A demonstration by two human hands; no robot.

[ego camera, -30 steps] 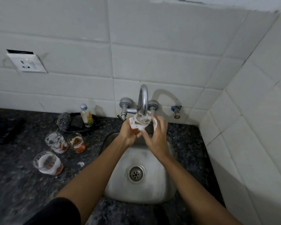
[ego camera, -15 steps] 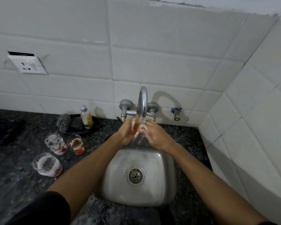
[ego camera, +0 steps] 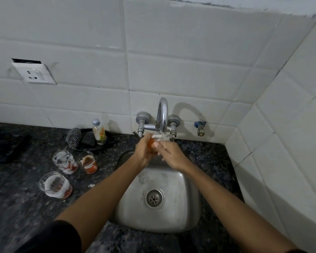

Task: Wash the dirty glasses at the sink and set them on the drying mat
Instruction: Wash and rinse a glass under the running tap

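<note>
A home kitchen corner: a small steel sink (ego camera: 159,212) set in a dark speckled stone desk (ego camera: 16,207), chrome tap (ego camera: 162,114) on white wall tiles (ego camera: 171,52), wall socket (ego camera: 34,73) left, soapy glasses (ego camera: 64,161) beside the basin.

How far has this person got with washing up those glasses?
Nothing looks finished: no clean glass or drying mat shows in this view. In hand is one glass, held under the tap over the sink by the left hand, the right hand against it. Left to do: three soapy glasses with reddish residue on the counter, at and.
</note>
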